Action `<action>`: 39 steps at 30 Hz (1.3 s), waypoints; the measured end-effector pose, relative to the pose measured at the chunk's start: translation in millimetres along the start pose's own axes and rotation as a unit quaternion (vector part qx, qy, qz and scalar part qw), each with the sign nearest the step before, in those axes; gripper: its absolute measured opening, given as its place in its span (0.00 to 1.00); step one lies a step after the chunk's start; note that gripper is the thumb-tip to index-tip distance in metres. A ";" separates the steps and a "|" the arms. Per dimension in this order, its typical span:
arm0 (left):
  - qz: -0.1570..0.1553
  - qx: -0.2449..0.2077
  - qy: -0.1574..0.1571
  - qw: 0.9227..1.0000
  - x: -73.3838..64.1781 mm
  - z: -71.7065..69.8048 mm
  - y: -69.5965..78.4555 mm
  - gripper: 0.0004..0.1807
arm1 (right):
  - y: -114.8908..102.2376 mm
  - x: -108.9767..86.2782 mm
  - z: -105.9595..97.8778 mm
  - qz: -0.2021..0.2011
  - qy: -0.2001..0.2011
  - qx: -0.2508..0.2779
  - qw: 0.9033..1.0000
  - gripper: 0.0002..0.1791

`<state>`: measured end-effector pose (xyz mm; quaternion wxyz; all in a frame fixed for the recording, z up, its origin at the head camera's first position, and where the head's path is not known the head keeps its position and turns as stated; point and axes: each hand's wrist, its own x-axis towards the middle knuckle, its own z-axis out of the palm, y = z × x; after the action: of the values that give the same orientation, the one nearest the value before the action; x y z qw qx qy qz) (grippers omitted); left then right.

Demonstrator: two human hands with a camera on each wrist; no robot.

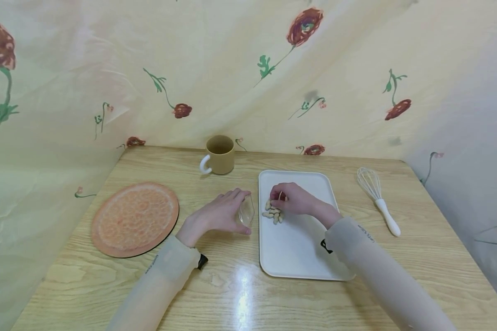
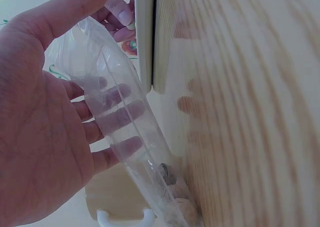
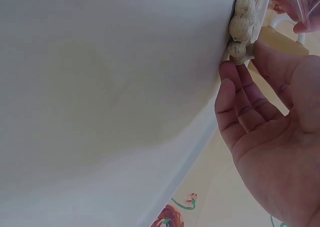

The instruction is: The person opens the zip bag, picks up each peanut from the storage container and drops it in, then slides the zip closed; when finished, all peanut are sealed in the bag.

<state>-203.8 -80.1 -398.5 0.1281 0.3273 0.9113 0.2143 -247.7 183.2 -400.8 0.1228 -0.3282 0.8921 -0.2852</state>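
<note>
My left hand (image 1: 225, 211) holds a clear plastic bag (image 1: 246, 212) upright on the table, just left of the white tray (image 1: 296, 253). In the left wrist view the thumb is on one side of the bag (image 2: 117, 97), and the fingers show through the plastic; a few brownish lumps (image 2: 182, 209) lie at its bottom. Over the tray's left part, my right hand (image 1: 291, 197) pinches a peanut (image 3: 238, 51) between thumb and fingertips. Several unshelled peanuts (image 1: 274, 214) lie beside it on the tray, near the left rim.
A tan mug (image 1: 222, 158) with a white handle stands at the back. On the left lies a round orange mat (image 1: 135, 218). A whisk (image 1: 378, 200) with a white handle rests right of the tray. Flower-patterned cloth (image 1: 232, 69) hangs behind the wooden table (image 1: 219, 294).
</note>
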 end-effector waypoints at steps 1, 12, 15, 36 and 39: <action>0.000 0.001 0.001 1.000 -0.3 0.3 0.0 0.56 | -0.7 -0.5 -0.8 0.001 0.001 0.001 1.000 0.02; 0.001 0.004 0.005 1.000 -2.5 4.1 -1.3 0.57 | -8.5 -2.4 -8.4 -0.033 0.039 -0.013 0.999 0.04; 0.000 0.001 0.007 1.000 -2.6 5.5 -2.1 0.56 | -18.0 -2.4 -9.1 -0.051 0.049 -0.006 0.998 0.05; 0.023 -0.006 0.021 0.999 -7.0 10.0 -1.1 0.53 | -66.1 -2.3 25.3 -0.154 0.032 -0.074 0.985 0.05; 0.023 -0.009 0.018 1.000 -6.7 7.5 -1.2 0.53 | -68.0 -1.5 24.2 -0.145 0.023 -0.074 0.986 0.05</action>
<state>-196.6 -83.0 -405.0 0.1100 0.3431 0.9038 0.2309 -201.7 131.6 -380.3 0.0351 -0.4552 0.8565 -0.2408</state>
